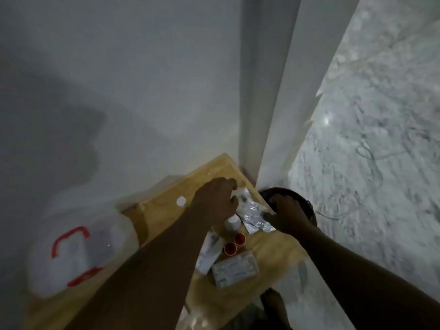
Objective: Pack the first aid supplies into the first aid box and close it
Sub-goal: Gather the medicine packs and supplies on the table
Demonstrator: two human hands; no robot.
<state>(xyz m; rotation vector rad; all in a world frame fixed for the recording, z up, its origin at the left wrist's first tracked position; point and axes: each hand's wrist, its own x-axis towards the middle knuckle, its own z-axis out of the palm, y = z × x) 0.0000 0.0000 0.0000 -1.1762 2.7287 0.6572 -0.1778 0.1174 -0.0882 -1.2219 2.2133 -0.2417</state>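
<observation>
The white first aid box with red latches stands at the left end of the wooden table, blurred; I cannot tell whether its lid is open. My left hand and my right hand both grip silver blister packs at the table's far right corner. Just below them stand a small white bottle and two red caps. A white tube pack and a grey medicine carton lie nearer to me.
A small white round lid lies on the table left of my left hand. A dark round stool or bin sits on the marbled floor beside the table. White walls meet in a corner behind. My foot shows below.
</observation>
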